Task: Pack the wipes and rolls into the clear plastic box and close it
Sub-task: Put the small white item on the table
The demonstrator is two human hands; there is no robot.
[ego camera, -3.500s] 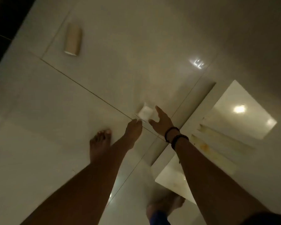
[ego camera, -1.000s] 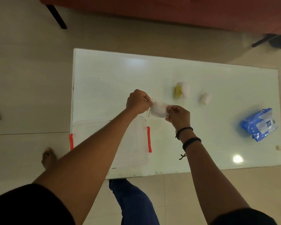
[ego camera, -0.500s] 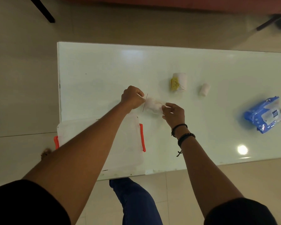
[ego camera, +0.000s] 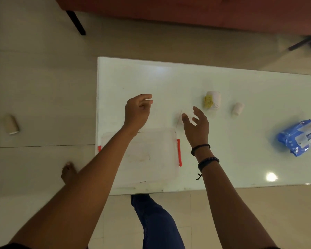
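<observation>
Now the right hand (ego camera: 196, 129) is hovering with its fingers spread wide, holding nothing, and a small white roll (ego camera: 182, 119) is lying on the white table (ego camera: 241, 159) just under its fingertips. Next, the left hand (ego camera: 137, 111) is hanging loosely curled and empty, farther off, past the closed clear plastic box (ego camera: 151, 159).

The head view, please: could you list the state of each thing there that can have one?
clear plastic box: lid on, red clips at both ends.
wipes pack: lying flat on the table.
yellow-labelled roll: on its side.
small roll: on its side.
cardboard tube: on the floor.
left hand: open, empty.
right hand: open.
</observation>
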